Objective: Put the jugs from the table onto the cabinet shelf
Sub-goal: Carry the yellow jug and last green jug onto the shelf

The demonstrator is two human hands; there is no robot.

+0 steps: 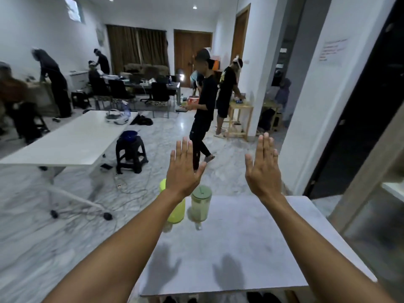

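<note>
Two jugs stand side by side at the far left corner of a small grey table [251,241]. The yellow-green jug [176,212] is partly hidden behind my left wrist. To its right is a clear jug with a pale green lid [201,203]. My left hand [184,169] is raised flat above the jugs, palm away, fingers straight, holding nothing. My right hand [262,169] is raised the same way above the table's far edge, empty. A glass-fronted cabinet [371,215] stands at the right; its shelf is barely visible.
A long white table [72,141] on wheels stands to the left, with a dark stool [130,153] beside it. Cables [122,189] lie on the marble floor. A person in black [204,106] walks just beyond the table. Others work farther back.
</note>
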